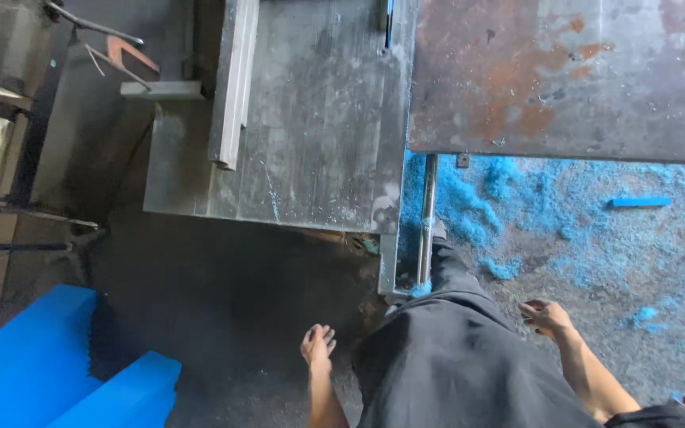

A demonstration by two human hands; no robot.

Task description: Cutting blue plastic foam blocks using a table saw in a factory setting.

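I look down past my dark trousers at a dirty floor. My left hand hangs at my side with fingers loosely curled and nothing in it. My right hand hangs on the other side, fingers loosely bent, also holding nothing. Ahead of me stands a grey metal machine table with a metal guide rail lying on it. Neither hand touches the table.
A rusty metal plate lies at the upper right. Blue shavings and a blue strip cover the floor below it. Blue foam blocks are stacked at the lower left. A thin metal rod runs down the table's edge.
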